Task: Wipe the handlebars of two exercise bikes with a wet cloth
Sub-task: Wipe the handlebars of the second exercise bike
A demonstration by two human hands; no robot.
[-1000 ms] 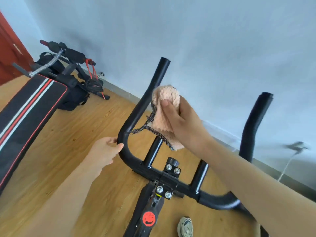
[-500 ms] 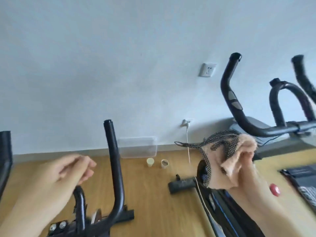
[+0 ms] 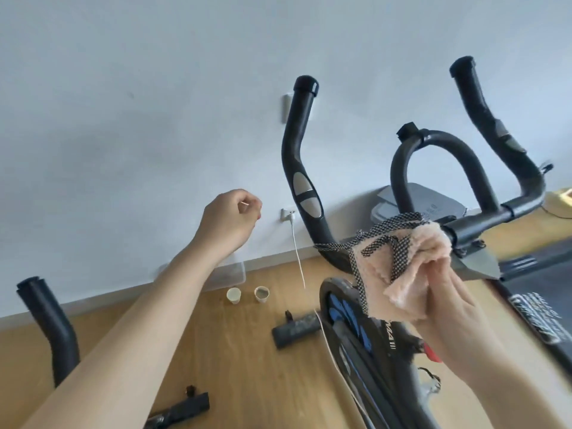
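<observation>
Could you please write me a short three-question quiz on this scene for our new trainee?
1. True or false: the pink cloth is in the right hand.
2. What is the left hand holding? A) a paper cup B) the cloth C) nothing
3. Fill in: two small paper cups stand on the ______ near the wall.

Key
1. True; the cloth is bunched in it, in front of the second bike's handlebar.
2. C; it is loosely curled in the air, clear of the handlebar.
3. Floor.
</observation>
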